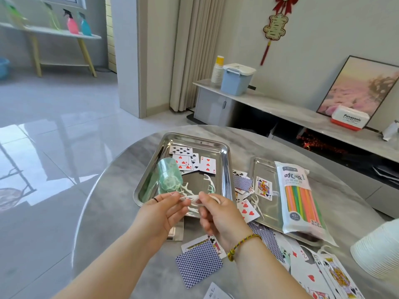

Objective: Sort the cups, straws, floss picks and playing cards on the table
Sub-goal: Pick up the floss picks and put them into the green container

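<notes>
A small bunch of white floss picks [191, 198] is held in the air between both hands, just over the near rim of the left steel tray [149, 171]. The left hand [164, 209] has its grip closed on one end of the bunch, thumb and fingertips pinching it. The right hand [218, 214] has its grip curled round the other end, with one pick's head sticking out above the fingers.

Just beyond the hands, inside the same tray, a clear green cup [169, 176] lies on its side with floss picks in it. More loose floss picks [207, 182] lie beside the cup, and face-up playing cards [190, 160] sit at the tray's far end.

To the right, a second steel tray [258, 167] carries a sealed pack of coloured straws [300, 195] and a jack of spades [263, 188]. Further cards, some face up and some showing blue backs [199, 263], are scattered over the grey marbled surface [116, 212] between and in front of the trays. A stack of white cups [377, 249] stands at the right edge of the view.
</notes>
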A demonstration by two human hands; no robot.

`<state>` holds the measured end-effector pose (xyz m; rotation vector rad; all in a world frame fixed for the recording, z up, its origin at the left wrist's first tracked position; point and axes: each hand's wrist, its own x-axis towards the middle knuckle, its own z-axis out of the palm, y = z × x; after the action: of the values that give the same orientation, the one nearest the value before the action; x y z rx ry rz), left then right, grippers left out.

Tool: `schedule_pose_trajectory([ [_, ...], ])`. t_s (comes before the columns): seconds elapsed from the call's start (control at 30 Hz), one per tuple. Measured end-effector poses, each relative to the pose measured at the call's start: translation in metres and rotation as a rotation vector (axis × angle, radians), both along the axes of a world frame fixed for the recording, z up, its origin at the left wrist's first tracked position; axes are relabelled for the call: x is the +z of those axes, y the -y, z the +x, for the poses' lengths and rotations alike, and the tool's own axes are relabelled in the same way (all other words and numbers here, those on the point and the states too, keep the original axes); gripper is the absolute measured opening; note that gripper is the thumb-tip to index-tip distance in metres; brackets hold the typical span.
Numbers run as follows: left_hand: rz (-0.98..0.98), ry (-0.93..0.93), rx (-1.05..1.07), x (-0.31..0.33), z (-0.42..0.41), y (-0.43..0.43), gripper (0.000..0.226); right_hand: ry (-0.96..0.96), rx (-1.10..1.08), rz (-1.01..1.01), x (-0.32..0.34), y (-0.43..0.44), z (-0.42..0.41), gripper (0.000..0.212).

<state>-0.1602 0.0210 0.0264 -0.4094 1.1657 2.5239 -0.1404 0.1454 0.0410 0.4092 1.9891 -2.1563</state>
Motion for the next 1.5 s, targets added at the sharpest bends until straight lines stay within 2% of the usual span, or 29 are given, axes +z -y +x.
schedule_pose_trajectory([
  [0.07,-0.151,-0.035,-0.067,0.0,-0.002,0.001,0.01,0.04,0.029,0.005,0.002,-0.006,-0.008,0.023],
  [0.13,-0.432,-0.132,-0.157,-0.001,-0.002,0.0,0.009,0.067,0.102,0.074,0.003,-0.011,-0.016,0.023],
  [0.27,-1.122,-0.504,-0.34,-0.008,-0.002,-0.005,0.006,0.081,0.285,0.272,0.005,-0.007,-0.032,0.022],
  [0.33,-1.291,-0.577,-0.376,-0.01,-0.006,-0.002,0.013,0.077,0.373,0.335,0.006,-0.002,-0.041,0.021],
  [0.47,-1.23,-0.487,-0.379,-0.012,-0.019,0.012,0.02,0.052,0.497,0.386,0.007,0.01,-0.064,0.02],
  [0.63,-1.06,-0.307,-0.367,-0.01,-0.033,0.031,0.026,0.085,0.62,0.409,0.006,0.026,-0.098,0.019],
  [0.7,-1.088,-0.292,-0.337,-0.012,-0.04,0.036,0.021,0.065,0.56,0.376,0.003,0.032,-0.109,0.01],
  [0.73,-1.127,-0.287,-0.265,-0.014,-0.044,0.038,0.019,0.024,0.458,0.4,0.0,0.035,-0.114,0.009],
  [0.83,-1.181,-0.245,0.002,-0.016,-0.05,0.041,0.024,-0.135,0.114,0.673,-0.017,0.034,-0.127,0.045],
  [0.97,-1.096,-0.188,0.084,-0.017,-0.058,0.045,0.032,-0.084,0.231,1.086,-0.042,0.038,-0.129,0.08],
  [1.07,-1.083,-0.239,0.078,-0.021,-0.057,0.041,0.034,-0.075,0.225,1.186,-0.059,0.045,-0.131,0.083],
  [1.2,-1.029,-0.268,0.08,-0.022,-0.055,0.035,0.034,-0.119,0.097,1.059,-0.066,0.047,-0.136,0.063],
  [1.3,-1.011,-0.268,0.109,-0.018,-0.054,0.034,0.034,-0.112,0.066,0.949,-0.062,0.042,-0.134,0.059],
  [1.4,-1.097,-0.342,0.102,-0.015,-0.049,0.031,0.032,-0.102,0.094,0.739,-0.048,0.031,-0.125,0.056],
  [1.5,-1.037,-0.394,0.058,-0.013,-0.044,0.025,0.029,-0.131,0.214,0.641,-0.025,0.012,-0.103,0.052],
])
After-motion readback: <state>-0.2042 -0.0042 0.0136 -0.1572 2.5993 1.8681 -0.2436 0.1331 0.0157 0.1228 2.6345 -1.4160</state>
